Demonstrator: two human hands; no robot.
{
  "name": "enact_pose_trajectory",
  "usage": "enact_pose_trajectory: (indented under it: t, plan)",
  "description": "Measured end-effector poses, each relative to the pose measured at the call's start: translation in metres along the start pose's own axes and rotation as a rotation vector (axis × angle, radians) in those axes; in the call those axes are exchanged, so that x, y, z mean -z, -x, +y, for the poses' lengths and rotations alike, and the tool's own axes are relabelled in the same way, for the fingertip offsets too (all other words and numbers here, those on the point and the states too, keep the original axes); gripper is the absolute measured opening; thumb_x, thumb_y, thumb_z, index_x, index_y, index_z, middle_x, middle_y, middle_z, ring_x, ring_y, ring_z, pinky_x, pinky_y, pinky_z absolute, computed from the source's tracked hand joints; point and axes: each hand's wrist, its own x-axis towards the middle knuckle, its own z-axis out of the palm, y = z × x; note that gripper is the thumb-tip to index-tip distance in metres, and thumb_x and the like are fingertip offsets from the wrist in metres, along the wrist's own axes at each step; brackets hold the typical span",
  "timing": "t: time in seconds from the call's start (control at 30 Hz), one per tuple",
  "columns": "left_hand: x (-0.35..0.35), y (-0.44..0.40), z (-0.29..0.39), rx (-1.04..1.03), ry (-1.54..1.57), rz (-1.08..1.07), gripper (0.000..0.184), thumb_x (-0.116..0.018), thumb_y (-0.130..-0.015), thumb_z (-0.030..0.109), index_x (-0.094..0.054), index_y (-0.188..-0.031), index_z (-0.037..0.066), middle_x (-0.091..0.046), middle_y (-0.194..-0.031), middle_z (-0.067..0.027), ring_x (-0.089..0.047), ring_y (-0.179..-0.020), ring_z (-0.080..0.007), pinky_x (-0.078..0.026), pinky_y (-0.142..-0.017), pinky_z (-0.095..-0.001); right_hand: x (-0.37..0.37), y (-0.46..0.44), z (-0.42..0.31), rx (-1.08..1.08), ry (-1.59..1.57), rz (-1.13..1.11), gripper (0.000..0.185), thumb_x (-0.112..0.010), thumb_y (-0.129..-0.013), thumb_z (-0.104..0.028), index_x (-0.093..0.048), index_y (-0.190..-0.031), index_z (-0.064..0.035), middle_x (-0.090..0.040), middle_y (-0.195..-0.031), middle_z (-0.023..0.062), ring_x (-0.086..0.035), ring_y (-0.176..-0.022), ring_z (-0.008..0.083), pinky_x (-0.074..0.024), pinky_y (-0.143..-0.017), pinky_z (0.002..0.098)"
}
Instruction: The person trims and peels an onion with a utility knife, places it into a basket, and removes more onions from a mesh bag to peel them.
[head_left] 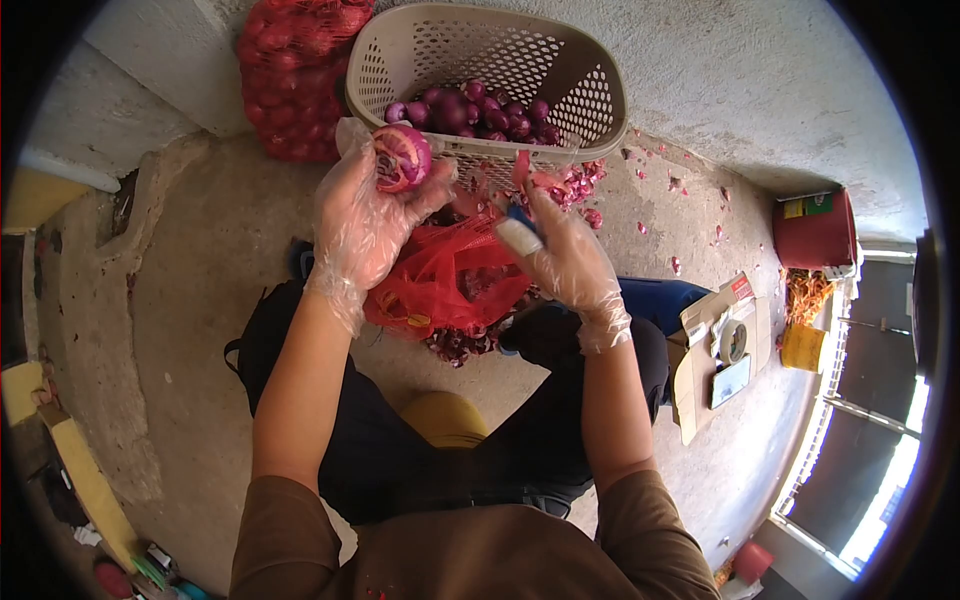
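My left hand (365, 215), in a clear plastic glove, holds a partly peeled red onion (402, 158) up in front of the basket. My right hand (565, 240), gloved too, is closed around a small blue-handled tool (520, 218), with a strip of red skin near the fingertips. Whether the tool has a blade cannot be made out. Below and between both hands lies a red mesh bag (450, 275) with onion skins in and under it. Just beyond them, a beige perforated basket (430, 35) holds several purple onions (490, 112).
A full red mesh sack (290, 85) stands left of the basket. Onion skins (675, 185) litter the floor at right. Cardboard (690, 385) carries a tape roll (733, 341) and a phone (730, 382) by my right knee. A red bucket (815, 232) sits by the right wall.
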Motion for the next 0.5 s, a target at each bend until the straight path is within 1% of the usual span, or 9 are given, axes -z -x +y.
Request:
enact_pose_trajectory:
  t: [0.1,0.2,0.3,0.4,0.5]
  plan:
    - [-0.004,0.003,-0.001,0.006,-0.078,0.003,0.051,-0.05,-0.101,0.033,-0.04,-0.134,-0.005,-0.052,-0.128,-0.0266,-0.055,-0.119,-0.0426,-0.054,-0.096,-0.0497,-0.002,-0.001,0.002,0.009,0.1,-0.078,0.056,-0.062,-0.093,-0.039,-0.049,-0.133,-0.0014,-0.066,-0.09,0.0296,-0.062,-0.091,0.0472,-0.0493,-0.077,0.0509]
    - [-0.005,0.001,-0.005,0.023,-0.106,0.04,0.05,-0.049,-0.102,0.033,-0.04,-0.135,-0.003,-0.053,-0.127,-0.0252,-0.058,-0.117,-0.041,-0.055,-0.094,-0.0488,-0.006,0.0,0.0,0.087,0.008,0.093,0.063,-0.063,-0.093,-0.035,-0.041,-0.144,-0.0058,-0.066,-0.087,0.0272,-0.063,-0.09,0.0463,-0.0493,-0.076,0.0506]
    - [-0.011,0.003,-0.005,0.0,-0.239,-0.047,0.047,-0.048,-0.102,0.031,-0.04,-0.137,0.001,-0.053,-0.129,-0.0204,-0.058,-0.119,-0.0351,-0.056,-0.093,-0.0484,-0.008,0.0,-0.009,0.229,-0.125,0.12,0.07,-0.065,-0.092,-0.03,-0.031,-0.152,-0.0125,-0.068,-0.087,0.0236,-0.065,-0.086,0.0436,-0.0511,-0.073,0.0477]
    - [-0.018,0.004,-0.013,-0.029,-0.326,0.019,0.044,-0.047,-0.102,0.029,-0.041,-0.139,0.005,-0.053,-0.13,-0.0131,-0.058,-0.119,-0.0278,-0.056,-0.092,-0.0484,-0.007,0.002,-0.016,0.215,-0.014,-0.002,0.073,-0.067,-0.091,-0.026,-0.029,-0.153,-0.0164,-0.068,-0.086,0.0207,-0.066,-0.079,0.0411,-0.0521,-0.068,0.0455]
    - [-0.017,0.004,-0.017,0.008,-0.383,0.015,0.044,-0.049,-0.102,0.029,-0.041,-0.14,0.008,-0.053,-0.131,-0.0086,-0.057,-0.119,-0.023,-0.058,-0.09,-0.0477,-0.009,0.003,-0.017,0.236,0.001,0.026,0.073,-0.068,-0.09,-0.026,-0.031,-0.153,-0.0164,-0.067,-0.083,0.0208,-0.066,-0.073,0.0401,-0.0514,-0.063,0.0457]
